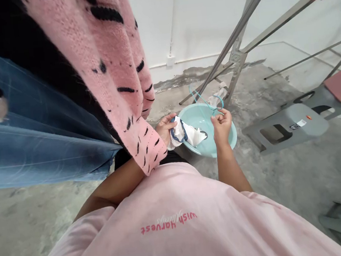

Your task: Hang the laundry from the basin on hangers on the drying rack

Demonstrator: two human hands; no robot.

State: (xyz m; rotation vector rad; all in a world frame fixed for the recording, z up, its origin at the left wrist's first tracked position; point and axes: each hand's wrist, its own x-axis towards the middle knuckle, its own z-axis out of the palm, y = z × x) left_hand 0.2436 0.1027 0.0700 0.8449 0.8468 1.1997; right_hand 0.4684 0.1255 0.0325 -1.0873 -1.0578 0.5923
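- Cloth (187, 136), white with navy trim, sits bunched over the near side of a pale turquoise plastic basin (193, 109).
- On my feed, the left hand (165, 129) is closed around the cloth's edge, wrist low, forearm reaching across the body.
- The right hand (222, 127) pinches a light blue wire hanger (206, 100) at fingertip height, its forearm rising nearly straight from the elbow.
- Cloth and hanger are just apart; nothing is threaded onto the hanger that I can make out.
- Beyond the basin stands a steel drying rack (236, 56), and a pink knit cardigan (111, 73) and denim jeans (45, 136) fill the left of my view.
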